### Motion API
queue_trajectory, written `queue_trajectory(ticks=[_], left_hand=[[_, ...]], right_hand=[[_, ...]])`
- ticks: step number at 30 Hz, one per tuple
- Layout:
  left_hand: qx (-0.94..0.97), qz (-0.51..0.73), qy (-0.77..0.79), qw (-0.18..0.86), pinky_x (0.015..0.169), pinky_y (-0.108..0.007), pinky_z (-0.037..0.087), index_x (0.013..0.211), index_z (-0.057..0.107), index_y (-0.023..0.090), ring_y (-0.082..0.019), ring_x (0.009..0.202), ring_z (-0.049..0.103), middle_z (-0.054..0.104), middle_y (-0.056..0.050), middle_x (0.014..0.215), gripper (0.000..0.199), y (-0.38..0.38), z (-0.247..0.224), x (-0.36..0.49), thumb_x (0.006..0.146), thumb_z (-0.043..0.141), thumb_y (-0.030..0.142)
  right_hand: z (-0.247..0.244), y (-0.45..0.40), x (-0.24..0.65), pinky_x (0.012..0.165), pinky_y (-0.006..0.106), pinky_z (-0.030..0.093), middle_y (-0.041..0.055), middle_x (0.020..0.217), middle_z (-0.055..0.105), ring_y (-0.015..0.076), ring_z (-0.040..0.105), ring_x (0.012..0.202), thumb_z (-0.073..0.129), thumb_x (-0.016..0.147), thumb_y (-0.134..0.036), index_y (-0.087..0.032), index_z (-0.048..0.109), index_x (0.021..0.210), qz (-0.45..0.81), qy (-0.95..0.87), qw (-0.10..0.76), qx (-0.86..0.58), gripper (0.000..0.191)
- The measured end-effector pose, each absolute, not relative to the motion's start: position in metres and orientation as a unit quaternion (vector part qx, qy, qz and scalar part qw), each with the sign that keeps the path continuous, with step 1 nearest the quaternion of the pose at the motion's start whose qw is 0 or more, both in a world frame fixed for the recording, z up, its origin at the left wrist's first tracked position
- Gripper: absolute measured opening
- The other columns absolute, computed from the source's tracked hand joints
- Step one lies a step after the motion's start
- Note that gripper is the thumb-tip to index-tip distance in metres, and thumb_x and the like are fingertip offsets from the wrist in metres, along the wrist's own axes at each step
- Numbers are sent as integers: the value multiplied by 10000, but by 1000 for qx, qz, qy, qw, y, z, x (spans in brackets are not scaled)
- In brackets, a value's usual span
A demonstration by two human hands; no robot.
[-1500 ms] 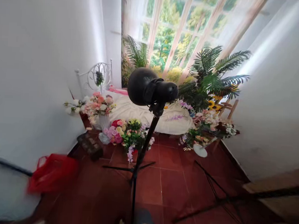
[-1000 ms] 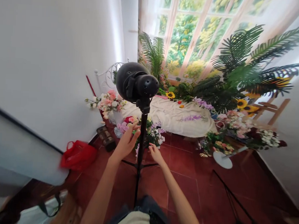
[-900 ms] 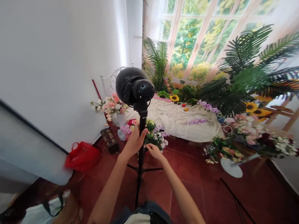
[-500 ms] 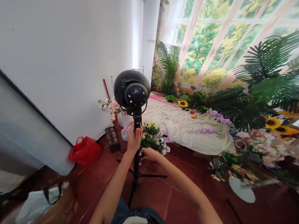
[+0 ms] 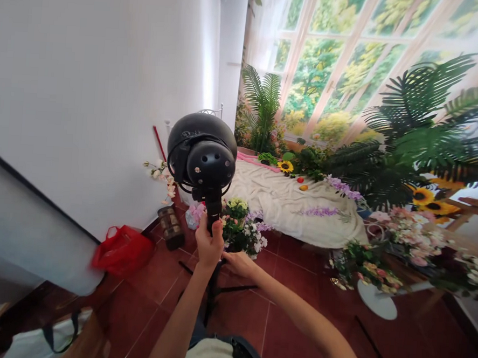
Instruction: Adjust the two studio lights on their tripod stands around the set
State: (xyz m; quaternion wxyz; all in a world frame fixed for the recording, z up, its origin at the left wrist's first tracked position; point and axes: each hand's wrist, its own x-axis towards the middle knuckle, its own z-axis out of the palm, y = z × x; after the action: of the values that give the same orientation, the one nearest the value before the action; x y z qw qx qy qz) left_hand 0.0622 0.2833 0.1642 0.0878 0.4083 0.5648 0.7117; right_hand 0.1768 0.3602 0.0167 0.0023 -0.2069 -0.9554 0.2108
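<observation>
A black studio light (image 5: 202, 155) with a rounded, vented rear housing and a looped cable stands in front of me on a black light stand (image 5: 211, 292). My left hand (image 5: 209, 246) is wrapped round the upper pole, just below the light head. Lower down, my right hand (image 5: 238, 264) is closed at the pole, with its fingertips partly hidden behind my left wrist. Any knob or clamp under those fingers is too small to make out. The stand's legs are spread on the red tiled floor (image 5: 246, 325).
Beyond the stand are potted artificial flowers (image 5: 241, 233) and a low bed with a cream blanket (image 5: 301, 220). Palm leaves (image 5: 420, 125) and more flowers (image 5: 417, 233) fill the right. At left are a red bag (image 5: 122, 250), a brown patterned cylinder (image 5: 171, 227) and a white wall (image 5: 86, 83).
The light head has come closer to me and tilted slightly left, and my left hand has moved down a little with the pole. My right hand stays at the stand. My view has shifted slightly right.
</observation>
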Motion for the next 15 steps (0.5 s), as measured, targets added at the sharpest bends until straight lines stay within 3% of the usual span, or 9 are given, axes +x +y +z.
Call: queue_trajectory(ticks=[4, 8, 11, 15], left_hand=[[411, 732, 525, 138, 423, -193, 314, 815, 531, 184, -73, 431, 400, 477, 44, 557, 399, 281, 165, 62, 881, 461, 571], [414, 737, 514, 147, 430, -186, 332, 819, 528, 182, -74, 448, 411, 495, 33, 584, 395, 280, 169, 64, 882, 463, 567], [403, 740, 519, 144, 434, -186, 340, 822, 527, 182, -76, 457, 423, 510, 26, 601, 395, 282, 168, 65, 879, 466, 568], [391, 749, 518, 132, 425, -182, 336, 828, 529, 182, -73, 448, 424, 515, 25, 599, 386, 286, 164, 65, 884, 466, 559]], right_hand=[[4, 364, 182, 648, 210, 408, 21, 830, 680, 139, 607, 721, 430, 983, -378, -188, 617, 998, 341, -912, 80, -213, 266], [-20, 365, 172, 760, 257, 432, 51, 863, 662, 164, 592, 796, 306, 1018, -329, -175, 614, 864, 336, -917, 88, -198, 377], [-32, 364, 164, 803, 271, 436, 68, 898, 667, 183, 602, 862, 301, 1014, -286, -172, 618, 912, 325, -922, 78, -194, 352], [-30, 366, 158, 727, 251, 439, 85, 830, 677, 200, 626, 807, 427, 972, -337, -157, 623, 1058, 325, -916, 5, -235, 280]])
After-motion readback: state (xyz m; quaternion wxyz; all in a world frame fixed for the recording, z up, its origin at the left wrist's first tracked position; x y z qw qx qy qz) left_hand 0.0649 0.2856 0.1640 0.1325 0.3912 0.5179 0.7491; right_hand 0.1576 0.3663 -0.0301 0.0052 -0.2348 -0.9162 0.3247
